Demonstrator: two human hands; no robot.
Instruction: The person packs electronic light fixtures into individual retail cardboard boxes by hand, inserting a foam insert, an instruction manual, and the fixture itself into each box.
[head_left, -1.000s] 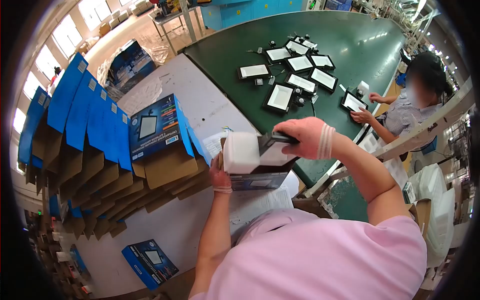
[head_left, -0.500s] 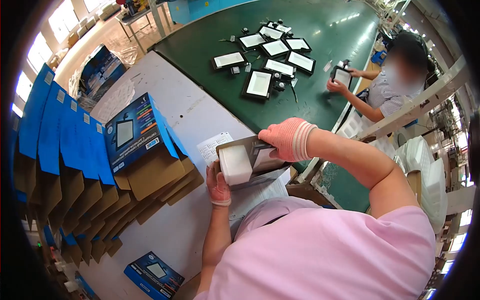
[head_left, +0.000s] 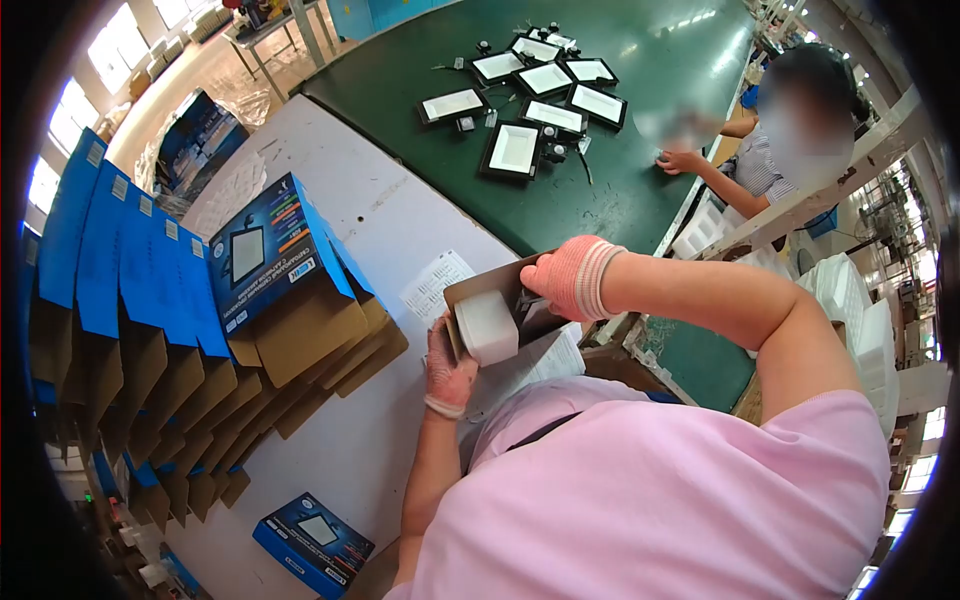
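A cardboard box (head_left: 546, 323) with brown inner walls is held tilted in front of my body. A white foam block (head_left: 487, 328) sits in its near-left end. My left hand (head_left: 450, 370), in a pinkish glove, is closed around that end, fingers along the box's side. My right hand (head_left: 577, 277), gloved too, is closed at the opposite end, fingertips at the inner side of the wall. A small dark part shows beneath those fingertips; what they grip is mostly hidden. A printed sheet (head_left: 436, 284) lies on the white table beside the box.
Blue printed boxes (head_left: 262, 260) stand in an overlapping row with open brown flaps at left. Another blue box (head_left: 313, 545) lies near the front. Several black-framed floodlights (head_left: 513, 150) are spread on the green table (head_left: 390, 150). A co-worker (head_left: 765, 180) sits across, hands over its edge.
The box has shifted slightly right and turned, and the pale panel inside it is now out of sight. My left hand has moved up along its end. The co-worker's hands have moved, now blurred.
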